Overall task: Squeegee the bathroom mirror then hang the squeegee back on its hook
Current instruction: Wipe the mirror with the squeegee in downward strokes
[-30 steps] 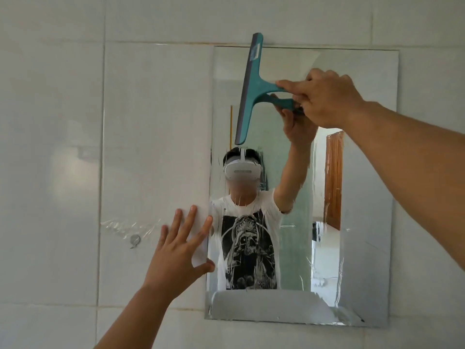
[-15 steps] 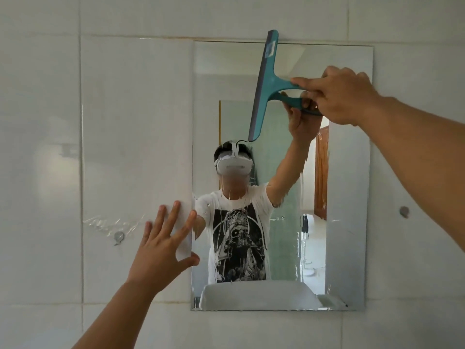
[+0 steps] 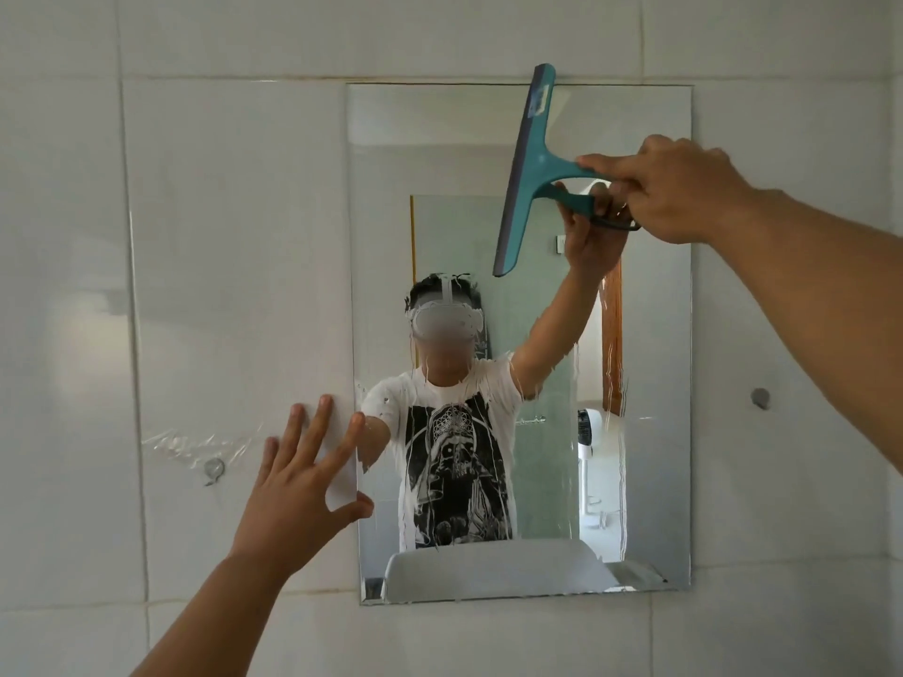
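A frameless mirror hangs on the white tiled wall, streaked with water drops and runs. My right hand grips the handle of a teal squeegee, whose blade stands nearly upright against the upper middle of the glass, its top end at the mirror's top edge. My left hand rests flat with fingers spread on the tile at the mirror's left edge, thumb touching the glass. A small metal hook with clear tape around it sits on the wall left of that hand.
A second small round fixing sits on the tile right of the mirror, under my right forearm. The mirror reflects a person with a headset, a white basin rim along the bottom and a doorway behind.
The squeegee and my right hand have slid right across the top of the mirror. My view has shifted, so the mirror sits further left in frame. My left hand stays at the mirror's left edge.
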